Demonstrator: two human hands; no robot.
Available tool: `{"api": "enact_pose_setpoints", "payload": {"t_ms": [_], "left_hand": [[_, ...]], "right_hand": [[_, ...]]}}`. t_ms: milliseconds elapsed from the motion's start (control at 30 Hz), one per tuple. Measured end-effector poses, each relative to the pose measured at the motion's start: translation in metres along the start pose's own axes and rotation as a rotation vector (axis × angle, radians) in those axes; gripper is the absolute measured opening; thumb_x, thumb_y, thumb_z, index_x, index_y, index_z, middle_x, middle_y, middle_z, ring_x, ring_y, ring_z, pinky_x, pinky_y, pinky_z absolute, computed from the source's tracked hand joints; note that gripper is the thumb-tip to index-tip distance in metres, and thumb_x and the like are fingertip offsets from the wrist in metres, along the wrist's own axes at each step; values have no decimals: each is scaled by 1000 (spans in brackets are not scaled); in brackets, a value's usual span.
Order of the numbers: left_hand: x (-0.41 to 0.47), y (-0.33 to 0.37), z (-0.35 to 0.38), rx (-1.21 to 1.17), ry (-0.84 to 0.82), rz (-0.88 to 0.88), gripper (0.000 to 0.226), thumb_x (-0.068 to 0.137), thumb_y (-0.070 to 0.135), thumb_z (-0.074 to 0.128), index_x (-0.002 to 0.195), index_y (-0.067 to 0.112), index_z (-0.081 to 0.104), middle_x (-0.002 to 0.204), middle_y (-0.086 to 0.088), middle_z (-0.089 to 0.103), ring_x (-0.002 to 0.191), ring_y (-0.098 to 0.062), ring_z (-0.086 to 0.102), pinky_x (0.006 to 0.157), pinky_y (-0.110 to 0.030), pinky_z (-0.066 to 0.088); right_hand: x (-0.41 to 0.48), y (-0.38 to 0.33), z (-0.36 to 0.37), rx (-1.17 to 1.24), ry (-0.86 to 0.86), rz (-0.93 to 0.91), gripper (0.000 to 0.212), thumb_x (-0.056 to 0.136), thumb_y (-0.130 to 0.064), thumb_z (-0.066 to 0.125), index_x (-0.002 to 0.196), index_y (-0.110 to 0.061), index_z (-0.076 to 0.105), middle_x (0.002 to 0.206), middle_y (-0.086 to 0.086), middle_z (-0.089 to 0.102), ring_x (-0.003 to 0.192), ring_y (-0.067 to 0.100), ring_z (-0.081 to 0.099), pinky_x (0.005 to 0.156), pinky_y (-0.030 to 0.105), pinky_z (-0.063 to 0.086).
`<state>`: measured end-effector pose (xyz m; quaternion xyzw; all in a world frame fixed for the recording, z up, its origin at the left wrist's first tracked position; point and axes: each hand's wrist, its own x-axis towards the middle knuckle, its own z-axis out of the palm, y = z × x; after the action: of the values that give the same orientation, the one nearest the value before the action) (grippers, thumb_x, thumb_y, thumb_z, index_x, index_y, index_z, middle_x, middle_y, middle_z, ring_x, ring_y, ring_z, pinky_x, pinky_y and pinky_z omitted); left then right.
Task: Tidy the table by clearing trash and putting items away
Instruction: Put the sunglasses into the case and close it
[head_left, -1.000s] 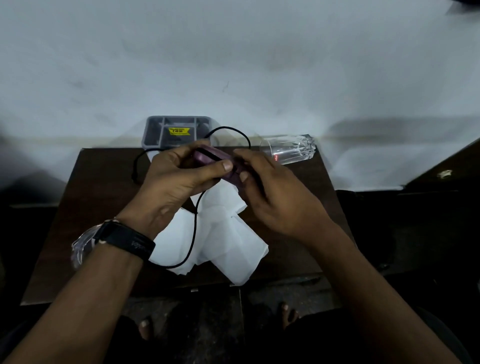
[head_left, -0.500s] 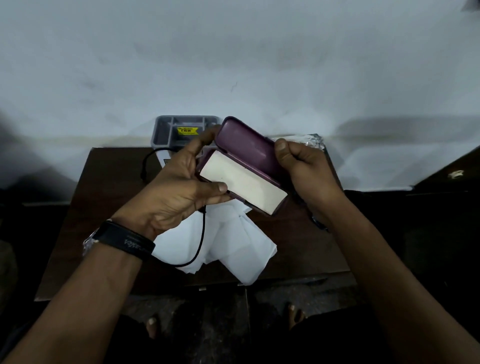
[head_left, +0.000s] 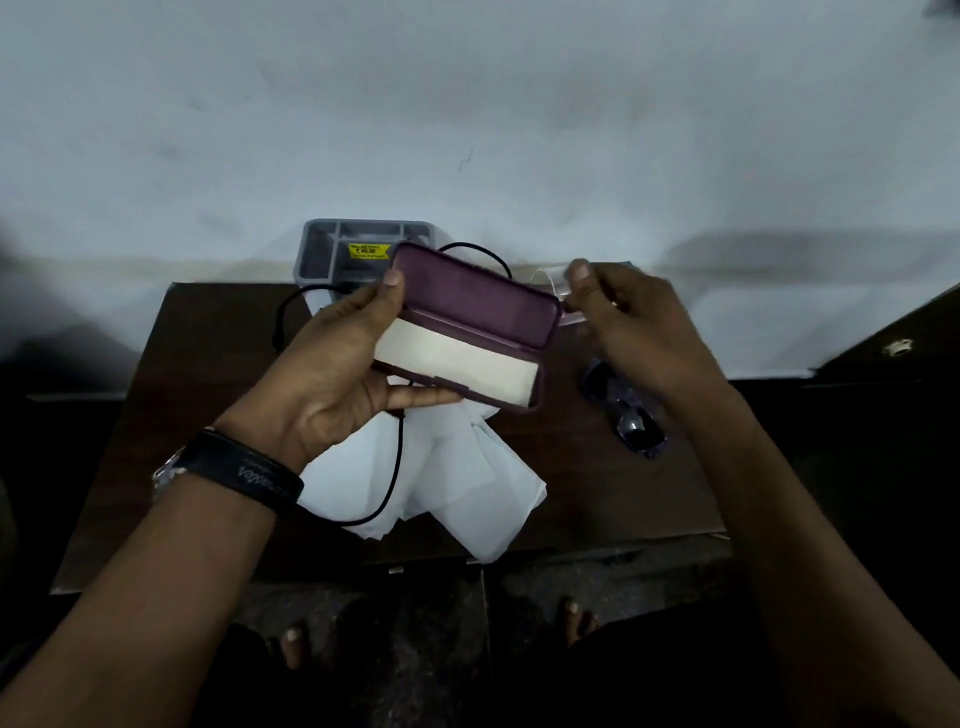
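The left hand (head_left: 332, 374), a black wristband (head_left: 244, 475) on its wrist, grips the open purple glasses case (head_left: 467, 332) above the dark wooden desk (head_left: 197, 374), thumb on the raised lid and fingers under the base, whose pale lining faces up. Under the case, white tissue paper (head_left: 467, 483) lies on the desk with a black cord (head_left: 392, 467) looping across it, and a grey compartment tray (head_left: 358, 249) stands at the far edge. The right hand (head_left: 639, 322) is half curled just beside the case's right end; whether it holds anything I cannot tell, while dark sunglasses (head_left: 631, 415) lie on the desk below it.
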<state>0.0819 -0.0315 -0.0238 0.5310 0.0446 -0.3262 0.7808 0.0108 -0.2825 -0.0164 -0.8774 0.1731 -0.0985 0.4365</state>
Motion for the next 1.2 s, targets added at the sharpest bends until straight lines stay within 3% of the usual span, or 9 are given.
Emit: {"api": "enact_pose_setpoints", "payload": {"t_ms": [67,167,300,600,700,800,900,1067,1200], "left_hand": [[3,2,-3,-41,50,41,54,97,61,52,118,16,73,119,-13,77,102,-36,76,74,-60,61],[6,5,-3,-81,114,91,58,98,66,43,121,20,70,117,-10,78,103,-35,76,74,-58,62],[4,1,0,-94,163,81,50,101,59,45,121,19,68,114,-9,79,100,-34,77,70,-57,63],[9,-7,6,-74,185,3,45,101,53,54,123,16,68,123,-14,74,101,-33,77,72,-60,62],[8,-7,5,-65,199,-20,44,100,53,57,123,16,68,121,-14,75,95,-31,79,71,-60,61],[4,-6,7,-33,213,-28,44,99,53,57,120,17,68,120,-14,75,97,-33,77,72,-60,62],[1,-6,10,27,185,-50,49,100,57,55,123,16,71,120,-16,75,104,-37,75,76,-61,62],[-2,-10,15,39,67,-75,53,103,57,47,131,17,69,122,-12,76,107,-34,75,82,-58,62],[-4,-8,14,24,44,-72,53,103,55,48,127,13,70,119,-12,77,107,-36,75,81,-55,62]], "right_hand": [[-3,12,-18,-264,99,48,33,87,-64,62,98,-35,72,86,-16,71,79,-4,67,71,20,46],[-14,30,-30,-531,-87,138,36,79,-53,78,95,-22,71,85,-8,67,81,14,56,70,29,40],[-18,30,-24,-620,-222,276,47,73,-41,89,102,-10,72,99,9,70,90,25,61,79,39,53],[-19,19,-9,-708,-180,301,21,87,-16,71,97,-5,56,92,11,51,93,36,61,69,33,39],[-19,6,-15,-645,-103,177,3,86,-12,66,86,-10,68,86,12,65,91,34,68,69,34,45],[-23,-19,-21,-272,76,4,20,87,-7,68,93,-23,77,84,-3,77,83,14,74,77,30,56],[-31,-44,-12,138,-70,-173,32,93,-3,69,107,-30,79,88,-14,80,81,5,76,78,24,60],[-34,-53,29,127,-260,-225,32,92,7,68,119,-9,75,102,-1,75,92,1,69,90,17,55],[-29,-51,36,18,-277,-278,32,93,7,67,120,-8,75,106,0,72,105,12,69,100,25,53]]}}
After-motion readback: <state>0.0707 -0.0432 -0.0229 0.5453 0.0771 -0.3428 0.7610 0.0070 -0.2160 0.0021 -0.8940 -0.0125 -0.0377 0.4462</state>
